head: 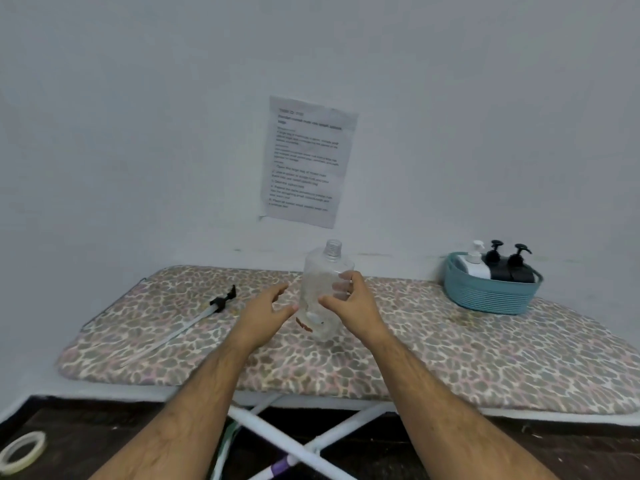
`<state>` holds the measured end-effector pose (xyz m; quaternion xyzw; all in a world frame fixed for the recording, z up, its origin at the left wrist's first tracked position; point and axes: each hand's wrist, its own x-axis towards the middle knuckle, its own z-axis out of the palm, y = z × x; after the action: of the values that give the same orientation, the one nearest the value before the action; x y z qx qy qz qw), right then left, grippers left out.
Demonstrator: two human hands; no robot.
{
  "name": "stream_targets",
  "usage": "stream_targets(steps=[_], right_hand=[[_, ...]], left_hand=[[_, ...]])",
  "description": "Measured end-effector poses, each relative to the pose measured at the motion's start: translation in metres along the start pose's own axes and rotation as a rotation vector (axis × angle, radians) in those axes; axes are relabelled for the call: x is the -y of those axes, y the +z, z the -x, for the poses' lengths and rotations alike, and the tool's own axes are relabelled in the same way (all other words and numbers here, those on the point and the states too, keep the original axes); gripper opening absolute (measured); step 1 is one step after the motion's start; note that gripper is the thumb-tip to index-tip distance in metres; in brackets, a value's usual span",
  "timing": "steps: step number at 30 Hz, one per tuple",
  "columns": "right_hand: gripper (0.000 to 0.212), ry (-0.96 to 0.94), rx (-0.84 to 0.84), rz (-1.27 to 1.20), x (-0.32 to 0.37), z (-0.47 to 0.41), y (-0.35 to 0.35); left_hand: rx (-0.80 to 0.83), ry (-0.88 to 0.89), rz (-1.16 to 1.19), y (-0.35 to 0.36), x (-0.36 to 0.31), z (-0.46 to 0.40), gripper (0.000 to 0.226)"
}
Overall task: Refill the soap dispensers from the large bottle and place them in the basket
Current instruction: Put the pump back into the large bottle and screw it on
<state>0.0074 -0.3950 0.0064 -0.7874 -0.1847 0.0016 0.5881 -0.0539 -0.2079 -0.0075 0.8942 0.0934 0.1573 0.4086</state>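
Soap bottle of clear plastic, large and without cap (pixel 323 289), is held slightly tilted over the middle of the leopard-patterned ironing board (pixel 433 344); whether its base touches the cover cannot be told. Its threaded neck is open at the top. The bottle is gripped by the right hand (pixel 349 303), with the thumb on the near side and the fingers curled round the far side, seen through the plastic. A reddish-brown mark is seen low on the bottle, but it is hard to make out.

The left hand (pixel 266 315) is kept just beside the bottle at 9 o'clock, fingers spread and relaxed, nothing held.

A black pump head with a long clear tube (pixel 194 320) is laid on the board at 9 o'clock, well apart from the bottle.

At 3 o'clock, near the wall, a teal ribbed plastic basket (pixel 491 296) is placed. One white dispenser (pixel 474 263) and two black dispensers (pixel 509 266) are stood in it; their lower parts are hidden by the basket wall.

On the wall at 12 o'clock a printed paper sheet (pixel 308 161) is fixed; its text is too blurred to read. A roll of pale tape (pixel 20 452) is cut off by the edge at 8 o'clock.
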Motion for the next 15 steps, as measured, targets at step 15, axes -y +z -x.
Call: stream_targets(steps=[15], right_hand=[[0.070,-0.092,0.086,0.115,-0.017,-0.001,0.044]], left_hand=[[-0.255,-0.196,-0.422,-0.052,0.074,-0.027,0.045]])
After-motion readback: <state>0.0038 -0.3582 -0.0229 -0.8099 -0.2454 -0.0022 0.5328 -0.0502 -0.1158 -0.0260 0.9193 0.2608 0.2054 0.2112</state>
